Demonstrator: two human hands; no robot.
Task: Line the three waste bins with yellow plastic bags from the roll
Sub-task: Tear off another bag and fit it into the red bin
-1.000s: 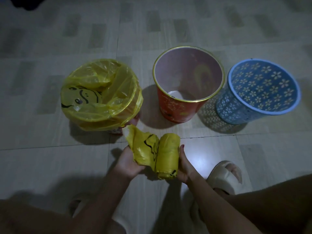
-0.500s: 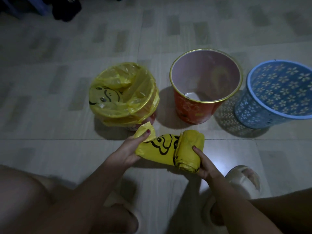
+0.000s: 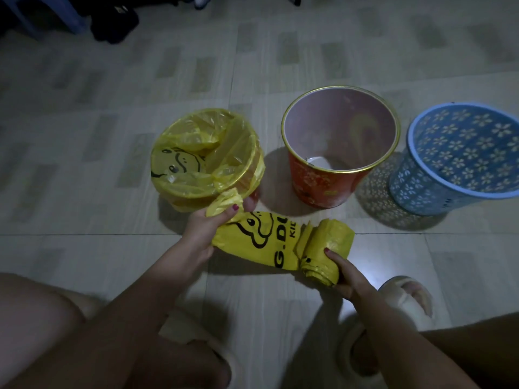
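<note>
Three bins stand in a row on the tiled floor. The left bin is lined with a yellow bag printed with a face. The middle red bin with a gold rim is bare inside, and so is the blue flowered bin on the right. My right hand grips the roll of yellow bags just in front of the red bin. My left hand pinches the free end of a yellow bag that stretches flat between both hands.
My knees and pale slippers sit at the bottom of the view. Dark objects and a blue stool leg lie at the far top left. Tiled floor spreads behind the bins.
My left hand has pulled the bag's end further left, so more of the printed bag is unrolled. The camera has tilted, shifting the bins to the right in view.
</note>
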